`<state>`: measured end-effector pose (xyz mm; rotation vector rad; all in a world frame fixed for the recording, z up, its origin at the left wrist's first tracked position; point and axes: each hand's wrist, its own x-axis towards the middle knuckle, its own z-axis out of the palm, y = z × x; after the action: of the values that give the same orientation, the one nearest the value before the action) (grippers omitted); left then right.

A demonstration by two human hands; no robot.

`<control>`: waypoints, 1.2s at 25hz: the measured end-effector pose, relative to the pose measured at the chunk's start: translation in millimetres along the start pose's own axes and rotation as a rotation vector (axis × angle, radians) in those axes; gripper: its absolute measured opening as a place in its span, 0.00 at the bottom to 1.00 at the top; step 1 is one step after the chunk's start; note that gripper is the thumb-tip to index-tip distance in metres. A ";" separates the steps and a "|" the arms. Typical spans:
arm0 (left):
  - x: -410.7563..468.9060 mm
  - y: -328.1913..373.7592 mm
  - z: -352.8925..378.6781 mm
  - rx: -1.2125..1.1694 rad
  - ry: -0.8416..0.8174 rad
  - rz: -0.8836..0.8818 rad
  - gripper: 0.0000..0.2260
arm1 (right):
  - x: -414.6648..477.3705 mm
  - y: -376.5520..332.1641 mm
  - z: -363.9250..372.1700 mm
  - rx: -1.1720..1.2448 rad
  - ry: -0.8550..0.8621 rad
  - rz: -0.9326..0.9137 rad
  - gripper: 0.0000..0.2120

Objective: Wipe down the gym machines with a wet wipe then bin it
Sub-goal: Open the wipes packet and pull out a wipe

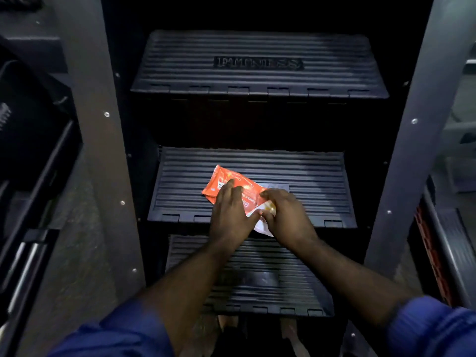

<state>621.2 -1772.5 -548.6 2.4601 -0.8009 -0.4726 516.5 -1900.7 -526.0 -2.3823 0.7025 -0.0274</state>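
Blue sleeves [123, 333] low; my left hand [229, 215] presses the wipe packet [221, 180] flat, its long axis running up-left from my right hand [286, 217], which pinches the near end.

Single wide-angle view, worn on head, aimed forward and steeply down. Stair machine's black ribbed plastic steps [309, 176] seen from close above, flanked by grey metal side uprights [103, 124]. Forearms seen entering from bottom edge. Frame centred on left hand [229, 212], right hand [286, 215] and orange plastic wet-wipe packet [226, 181], all within arm's reach.
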 end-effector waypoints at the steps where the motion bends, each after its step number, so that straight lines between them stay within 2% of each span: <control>1: 2.0 -2.4 6.6 0.028 0.039 0.006 0.35 | 4.8 5.6 4.2 -0.013 -0.023 0.006 0.21; 3: 5.4 -4.1 14.6 0.056 0.113 0.004 0.32 | 8.5 15.6 11.5 -0.032 -0.055 -0.003 0.21; 7: 8.6 -4.1 17.0 0.068 0.261 0.019 0.12 | 5.8 27.7 16.4 -0.053 -0.062 -0.031 0.21; 10: 13.6 -2.9 3.7 -0.150 0.328 -0.088 0.05 | 6.8 27.4 15.1 -0.105 -0.051 -0.064 0.19; 12: 19.7 -5.8 -7.4 -0.313 0.336 -0.210 0.04 | 14.2 21.2 12.4 -0.180 -0.027 -0.126 0.17; 15: 23.9 -12.8 -16.0 -0.364 0.287 -0.259 0.03 | 34.3 -2.2 5.5 -0.282 -0.064 -0.227 0.15; 19: 26.5 -21.7 -15.8 -0.366 0.266 -0.246 0.04 | 49.5 -32.3 -2.1 -0.378 -0.192 -0.268 0.27; 23: 26.7 -23.0 -20.4 -0.354 0.233 -0.194 0.05 | 57.0 -24.6 5.7 -0.500 -0.216 -0.286 0.15; 26: 26.2 -21.9 -19.7 -0.369 0.216 -0.174 0.07 | 61.1 -20.7 14.9 -0.501 -0.204 -0.273 0.14; 30: 26.9 -20.4 -18.8 -0.351 0.226 -0.124 0.08 | 65.2 -19.5 26.1 -0.396 -0.130 -0.144 0.11</control>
<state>659.6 -1768.2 -549.2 2.1918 -0.4333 -0.3373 586.7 -1905.0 -545.1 -2.7788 0.5097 0.2232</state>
